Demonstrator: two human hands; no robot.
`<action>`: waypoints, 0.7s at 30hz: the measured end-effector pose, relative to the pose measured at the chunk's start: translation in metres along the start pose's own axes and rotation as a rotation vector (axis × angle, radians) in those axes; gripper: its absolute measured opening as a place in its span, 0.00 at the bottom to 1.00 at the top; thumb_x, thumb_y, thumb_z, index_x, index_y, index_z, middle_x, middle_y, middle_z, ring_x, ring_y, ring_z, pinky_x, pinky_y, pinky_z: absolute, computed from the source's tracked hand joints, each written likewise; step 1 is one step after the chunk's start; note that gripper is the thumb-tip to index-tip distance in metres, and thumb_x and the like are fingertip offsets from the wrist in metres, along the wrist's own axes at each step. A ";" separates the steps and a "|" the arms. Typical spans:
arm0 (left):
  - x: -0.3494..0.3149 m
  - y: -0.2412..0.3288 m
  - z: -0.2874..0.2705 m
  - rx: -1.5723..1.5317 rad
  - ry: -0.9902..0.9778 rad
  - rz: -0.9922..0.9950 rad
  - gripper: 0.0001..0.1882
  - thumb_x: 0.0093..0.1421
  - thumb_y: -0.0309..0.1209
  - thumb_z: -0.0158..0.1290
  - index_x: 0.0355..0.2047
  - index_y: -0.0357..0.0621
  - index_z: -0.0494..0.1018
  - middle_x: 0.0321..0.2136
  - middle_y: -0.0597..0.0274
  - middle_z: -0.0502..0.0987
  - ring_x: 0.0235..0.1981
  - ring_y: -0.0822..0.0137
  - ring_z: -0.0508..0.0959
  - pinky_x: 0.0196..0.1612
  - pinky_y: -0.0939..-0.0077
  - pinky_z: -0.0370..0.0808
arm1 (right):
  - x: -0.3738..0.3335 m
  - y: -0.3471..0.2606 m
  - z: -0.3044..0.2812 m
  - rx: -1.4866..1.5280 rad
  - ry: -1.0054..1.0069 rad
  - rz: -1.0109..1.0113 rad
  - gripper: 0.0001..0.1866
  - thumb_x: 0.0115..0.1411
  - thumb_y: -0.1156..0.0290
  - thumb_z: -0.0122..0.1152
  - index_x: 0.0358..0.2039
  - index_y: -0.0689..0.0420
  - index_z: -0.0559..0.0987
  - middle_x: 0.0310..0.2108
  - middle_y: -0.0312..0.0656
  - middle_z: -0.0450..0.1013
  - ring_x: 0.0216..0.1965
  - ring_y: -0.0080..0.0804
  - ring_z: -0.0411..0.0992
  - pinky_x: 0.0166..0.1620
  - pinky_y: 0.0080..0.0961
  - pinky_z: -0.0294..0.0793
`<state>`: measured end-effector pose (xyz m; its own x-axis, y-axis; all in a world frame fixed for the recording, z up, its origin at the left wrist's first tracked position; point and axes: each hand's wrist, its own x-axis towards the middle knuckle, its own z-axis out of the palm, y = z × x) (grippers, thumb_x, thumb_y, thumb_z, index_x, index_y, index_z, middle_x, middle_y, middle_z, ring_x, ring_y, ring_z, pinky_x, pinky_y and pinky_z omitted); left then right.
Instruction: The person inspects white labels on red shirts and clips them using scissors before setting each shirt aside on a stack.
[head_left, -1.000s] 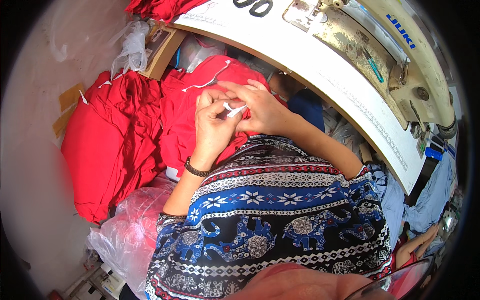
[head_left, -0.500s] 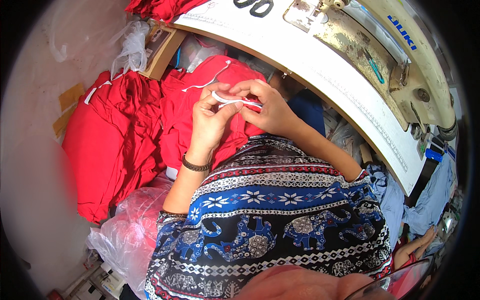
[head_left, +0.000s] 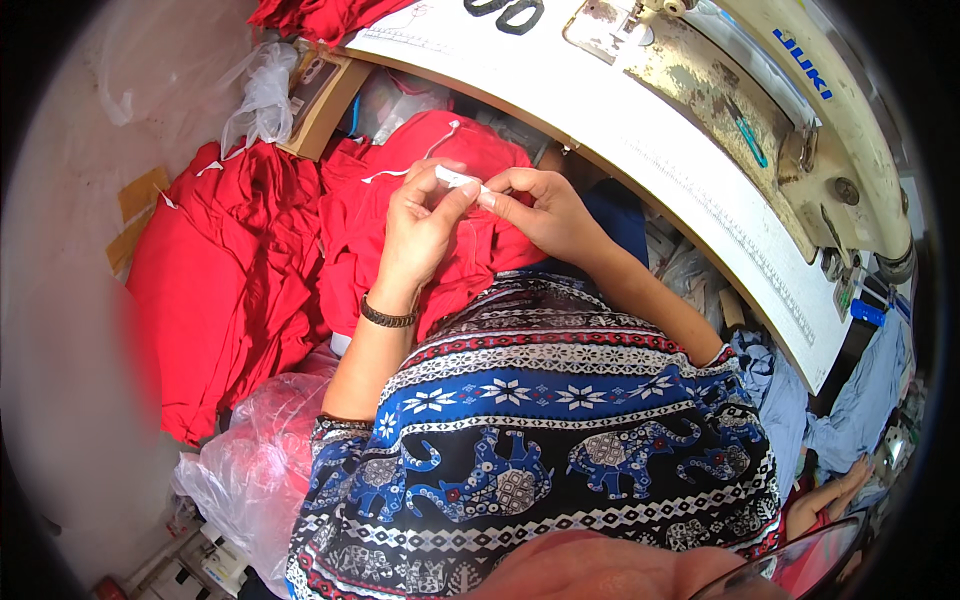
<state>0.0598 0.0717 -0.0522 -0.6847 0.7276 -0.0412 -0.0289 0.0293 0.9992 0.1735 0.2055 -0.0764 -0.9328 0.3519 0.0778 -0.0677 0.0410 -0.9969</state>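
While red cloth (head_left: 362,222) lies rumpled beneath, left fingers (head_left: 452,207) and right fingers (head_left: 522,180) pinch narrow white strip (head_left: 452,178).

White strip (head_left: 455,178): matt, apparently cloth, smooth along its face.
Red cloth (head_left: 225,300): soft matt fabric, deeply creased.
Patterned top (head_left: 500,395): thin printed fabric, smooth, with a faint sheen by my eye.
Clear bag (head_left: 245,460): filmy plastic, crinkled and glossy.
Tabletop (head_left: 640,140): smooth white surface, bright with glare from where I stand.
Sewing machine arm (head_left: 850,120): cream-painted metal, glossy.
Machine bed (head_left: 700,95): metal, its paint chipped and rough.
Blue cloth (head_left: 855,405): matt, rumpled fabric.
Bracelet (head_left: 388,317): dark, ridged; material unclear.
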 end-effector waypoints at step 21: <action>0.188 0.034 0.018 0.853 0.027 0.604 0.17 0.54 0.31 0.55 0.43 0.34 0.73 0.40 0.44 0.76 0.44 0.51 0.75 0.48 0.65 0.71 | -0.006 0.022 0.004 0.333 0.121 0.181 0.11 0.64 0.69 0.52 0.38 0.63 0.78 0.31 0.36 0.76 0.36 0.19 0.71 0.45 0.18 0.68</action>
<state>-0.0569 0.2223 -0.0262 -0.4302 0.7671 0.4759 0.8401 0.1472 0.5221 0.1765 0.2001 -0.0985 -0.8930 0.4341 -0.1186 -0.0355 -0.3308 -0.9430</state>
